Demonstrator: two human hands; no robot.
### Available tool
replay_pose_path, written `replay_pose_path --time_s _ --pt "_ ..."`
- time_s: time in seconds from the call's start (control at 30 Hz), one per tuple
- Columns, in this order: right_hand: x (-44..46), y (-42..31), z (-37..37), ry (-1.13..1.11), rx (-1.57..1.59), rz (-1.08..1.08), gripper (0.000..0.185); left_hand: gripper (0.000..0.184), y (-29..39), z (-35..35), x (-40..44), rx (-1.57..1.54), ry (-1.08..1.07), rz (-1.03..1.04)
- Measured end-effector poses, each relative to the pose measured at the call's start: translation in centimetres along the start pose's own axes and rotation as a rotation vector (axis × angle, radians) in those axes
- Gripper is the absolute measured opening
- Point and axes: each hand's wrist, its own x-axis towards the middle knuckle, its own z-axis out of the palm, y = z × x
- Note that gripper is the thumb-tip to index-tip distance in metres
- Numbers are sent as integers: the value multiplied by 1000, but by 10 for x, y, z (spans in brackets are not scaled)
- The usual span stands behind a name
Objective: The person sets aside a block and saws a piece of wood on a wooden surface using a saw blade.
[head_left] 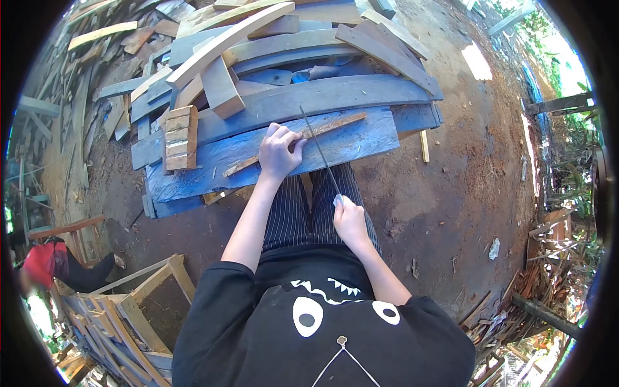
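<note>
My left hand point(279, 153) is closed over a thin, rough wooden strip point(342, 124), pressing it against the worn plank top point(377, 132) of a workbench. The strip lies slantwise, its ends showing on both sides of the hand. My right hand point(350, 222), nearer my body, is wrapped around the pale handle of what looks like a handsaw point(320, 149). Its long, dark blade shows nearly edge-on and crosses the strip just right of my left hand. Teeth cannot be made out.
A taped wooden block point(181, 138) stands on the bench's left. Curved boards point(277, 106) and offcuts pile up behind the plank. Scrap wood point(80, 116) covers the floor at far left. A slatted wooden crate point(151, 290) and a person in red point(44, 264) are lower left.
</note>
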Motion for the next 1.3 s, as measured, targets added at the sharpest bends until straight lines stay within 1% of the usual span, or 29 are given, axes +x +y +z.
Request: replay_pose_path --time_s 0.07,0.17,0.27,0.37,0.47,0.57,0.6,0.67,0.7,0.77,0.83,0.87,0.9,0.97,1.17,1.3 --pt "9 -1 1 25 -3 -23 16 11 -1 0 0 -3 -12 11" --pt "51 -19 16 14 16 -57 18 11 0 0 -1 -8 -11 5" --pt "61 -24 22 41 -8 -56 19 10 0 0 -3 22 -5 -6" --pt "21 -1 13 39 -25 -37 19 10 1 1 -1 12 3 -5" --pt "-5 0 -2 -3 5 24 17 10 1 0 0 1 4 -11" --pt "18 -4 8 14 2 -59 18 10 0 1 -1 -10 -3 8" --pt "32 -15 11 -3 -12 -28 21 10 -1 1 -1 -7 4 11" --pt "50 -17 22 35 -31 -39 25 10 -1 2 -1 19 20 -16" --pt "51 -20 23 51 -42 -32 27 10 -1 2 0 30 27 -29" --pt "48 -16 14 36 -31 -44 23 10 -1 4 -4 35 30 -39" --pt "26 -6 7 25 -21 -68 21 10 0 3 -3 41 31 -45" --pt "13 -5 2 9 -79 -30 20 10 0 2 -3 40 25 -40" --pt "4 -1 -2 14 -58 -52 20 10 -1 2 -2 33 28 -35" --pt "-4 -2 -8 -15 -58 -9 21 10 -2 3 -2 19 28 -26" --pt "68 -25 17 39 -46 -83 23 11 -2 2 -3 -2 15 -28" --pt "44 -15 17 40 -55 -61 21 11 -2 1 -3 17 25 -13"
